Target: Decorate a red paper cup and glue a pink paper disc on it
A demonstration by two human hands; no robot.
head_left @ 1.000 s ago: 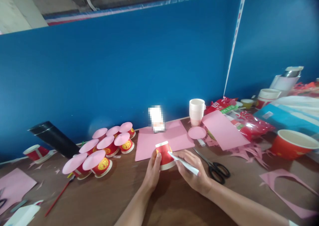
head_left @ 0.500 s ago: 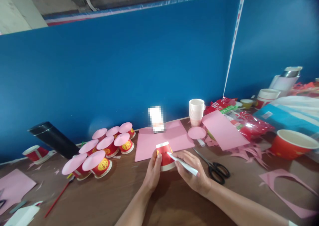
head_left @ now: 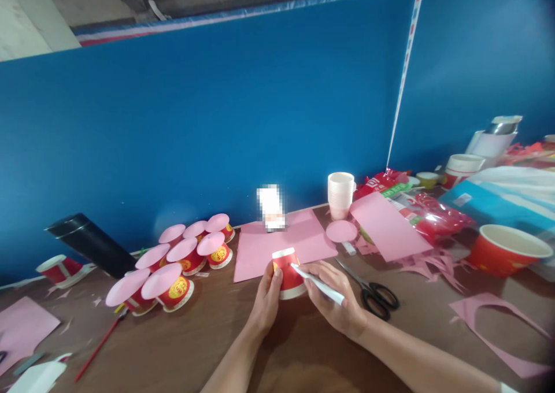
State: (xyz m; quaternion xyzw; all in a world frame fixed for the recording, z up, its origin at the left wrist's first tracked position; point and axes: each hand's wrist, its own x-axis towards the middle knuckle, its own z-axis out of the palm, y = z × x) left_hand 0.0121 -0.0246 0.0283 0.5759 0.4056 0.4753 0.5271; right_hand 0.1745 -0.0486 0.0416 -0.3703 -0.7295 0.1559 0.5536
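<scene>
A red paper cup (head_left: pixel 286 269), white at its top and bottom edges and upside down, is gripped from the left by my left hand (head_left: pixel 267 295). My right hand (head_left: pixel 336 292) is closed round a white marker-like pen (head_left: pixel 325 289), whose tip meets the cup's red side. Behind the cup lies a large pink paper sheet (head_left: pixel 255 254). To the left stand several upturned red cups (head_left: pixel 177 289) topped with pink paper discs (head_left: pixel 162 280). Black-handled scissors (head_left: pixel 377 297) rest just right of my right hand.
A stack of white cups (head_left: pixel 340 195), a pink disc (head_left: pixel 341 231) and a pink sheet (head_left: pixel 390 225) are at the back right. Red plastic packets (head_left: pixel 442 215), a red paper bucket (head_left: pixel 498 257) and pink scraps (head_left: pixel 437 266) lie farther right. A black flask (head_left: pixel 93 243) leans at left.
The whole view has shifted slightly. Both hands keep their hold, and the pen tip stays at the cup's side.
</scene>
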